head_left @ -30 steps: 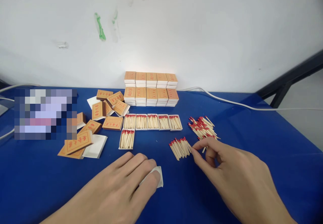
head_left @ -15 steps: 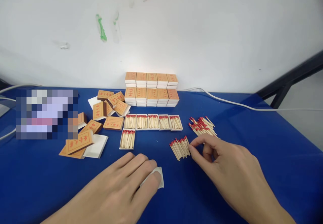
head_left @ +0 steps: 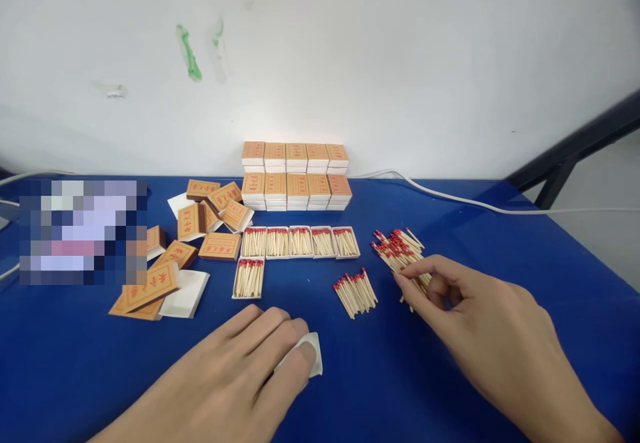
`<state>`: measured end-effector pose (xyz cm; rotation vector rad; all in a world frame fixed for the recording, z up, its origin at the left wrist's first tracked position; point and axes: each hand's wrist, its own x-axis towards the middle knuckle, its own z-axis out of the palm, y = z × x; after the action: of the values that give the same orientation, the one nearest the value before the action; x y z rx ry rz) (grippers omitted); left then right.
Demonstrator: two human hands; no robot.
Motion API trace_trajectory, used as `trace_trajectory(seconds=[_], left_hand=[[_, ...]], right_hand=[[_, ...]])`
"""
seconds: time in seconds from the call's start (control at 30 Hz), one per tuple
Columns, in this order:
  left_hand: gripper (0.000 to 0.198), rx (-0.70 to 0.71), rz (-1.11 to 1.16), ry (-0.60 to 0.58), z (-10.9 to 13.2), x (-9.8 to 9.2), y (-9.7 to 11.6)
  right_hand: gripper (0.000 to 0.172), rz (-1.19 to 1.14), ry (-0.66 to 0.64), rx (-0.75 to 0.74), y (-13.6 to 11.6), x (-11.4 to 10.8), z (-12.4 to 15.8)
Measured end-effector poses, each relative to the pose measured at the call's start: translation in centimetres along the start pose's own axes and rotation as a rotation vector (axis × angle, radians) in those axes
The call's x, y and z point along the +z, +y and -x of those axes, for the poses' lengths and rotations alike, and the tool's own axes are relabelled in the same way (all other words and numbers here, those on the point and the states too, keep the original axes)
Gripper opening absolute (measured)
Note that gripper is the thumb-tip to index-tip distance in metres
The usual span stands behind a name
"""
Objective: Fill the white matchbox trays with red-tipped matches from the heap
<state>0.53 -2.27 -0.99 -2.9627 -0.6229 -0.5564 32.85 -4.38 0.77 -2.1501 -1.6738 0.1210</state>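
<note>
My left hand [head_left: 240,370] is closed around a small white matchbox tray [head_left: 316,356] low on the blue table; the fingers cover most of it. My right hand [head_left: 480,323] pinches thumb against forefinger at the near edge of a heap of red-tipped matches [head_left: 400,246]; whether a match is between the fingertips I cannot make out. Between the hands, a smaller fanned group of matches [head_left: 356,294] lies on the table. Beyond my left hand is a match-filled tray [head_left: 249,279], and behind it a row of filled trays [head_left: 300,242].
Stacked orange matchboxes [head_left: 296,183] stand against the white wall [head_left: 400,63]. Loose matchbox sleeves [head_left: 151,286] lie scattered at left, beside a blurred-out object [head_left: 85,230]. A white cable [head_left: 450,202] runs along the back, and a black metal bar [head_left: 590,146] slants at right.
My right hand has moved right, from the edge of the small match group to the larger heap. My left hand stays on the tray. The view has shifted slightly.
</note>
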Motion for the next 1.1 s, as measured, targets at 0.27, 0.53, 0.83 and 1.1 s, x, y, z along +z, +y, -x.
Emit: trace_trajectory(seconds=[0.27, 0.53, 0.83, 1.1], left_hand=[[0.039, -0.027, 0.004, -0.004, 0.1, -0.1, 0.0], [0.031, -0.022, 0.039, -0.026, 0.2, 0.0, -0.1], [0.037, -0.026, 0.025, 0.009, -0.4, -0.4, 0.0], [0.038, -0.004, -0.017, 0.012, -0.5, -0.2, -0.1]], right_hand=[[0.045, -0.011, 0.062, 0.039, 0.4, 1.0, 1.0], [0.034, 0.069, 0.127, 0.037, 1.1, 1.2, 1.9], [0.04, 0.045, 0.14, 0.052, 0.2, 1.1, 2.0], [0.032, -0.164, 0.003, 0.063, -1.8, 0.9, 1.2]])
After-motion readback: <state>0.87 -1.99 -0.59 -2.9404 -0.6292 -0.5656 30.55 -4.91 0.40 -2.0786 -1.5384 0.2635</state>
